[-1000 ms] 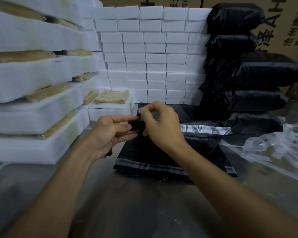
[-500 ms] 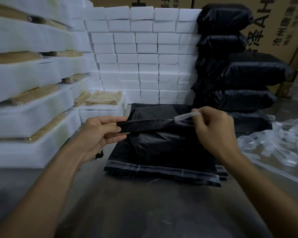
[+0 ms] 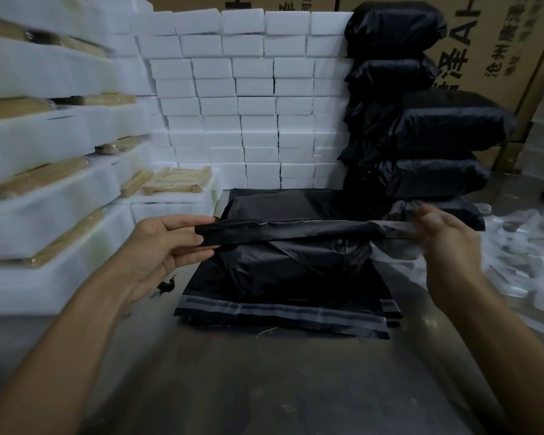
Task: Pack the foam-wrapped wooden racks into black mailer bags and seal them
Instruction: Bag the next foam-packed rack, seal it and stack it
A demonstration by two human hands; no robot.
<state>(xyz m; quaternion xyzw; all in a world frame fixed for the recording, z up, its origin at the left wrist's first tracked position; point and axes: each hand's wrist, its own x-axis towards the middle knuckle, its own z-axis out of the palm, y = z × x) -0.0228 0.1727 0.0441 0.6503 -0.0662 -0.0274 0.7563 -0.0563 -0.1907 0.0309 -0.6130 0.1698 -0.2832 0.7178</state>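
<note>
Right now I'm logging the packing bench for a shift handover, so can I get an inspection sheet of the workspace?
Surface: grey table, bare in front.
Job's things: filled black mailer bag on a stack of flat mailers; its flap is raised; clear liner strip at the flap's right end. Foam-wrapped racks stacked left; sealed bags piled right.
Clutter: peeled clear strips heaped at right; small black scrap.
Hands: left hand pinches the flap's left end; right hand is blurred at the liner strip.
Cables: nothing seen.
Surroundings: white foam block wall; printed cartons behind.
</note>
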